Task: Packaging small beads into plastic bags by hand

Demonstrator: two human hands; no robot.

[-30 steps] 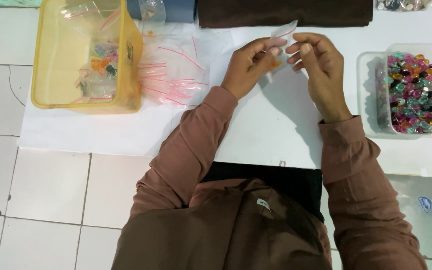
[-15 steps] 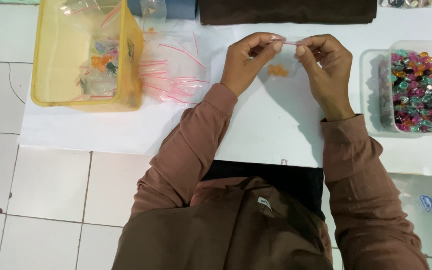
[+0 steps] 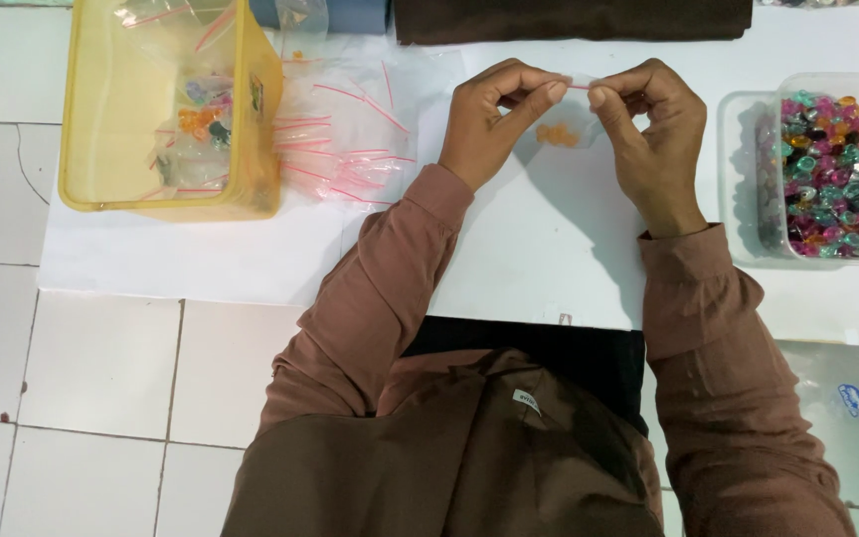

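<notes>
My left hand (image 3: pixel 494 119) and my right hand (image 3: pixel 653 124) pinch the red-striped top edge of a small clear zip bag (image 3: pixel 571 114) between thumbs and forefingers, holding it just above the white table (image 3: pixel 529 259). A few orange beads (image 3: pixel 557 134) sit inside the bag. Both sleeves are brown.
A clear tub (image 3: pixel 832 174) full of multicoloured beads stands right of my right hand. A pile of empty clear bags with red strips (image 3: pixel 345 139) lies left of my left hand. Beside it a yellow bin (image 3: pixel 166 104) holds filled bags. A dark cloth (image 3: pixel 569 18) lies at the back.
The bag went from tilted with its corner up to hanging flat. My fingertips have come along its top strip and now pinch it close together.
</notes>
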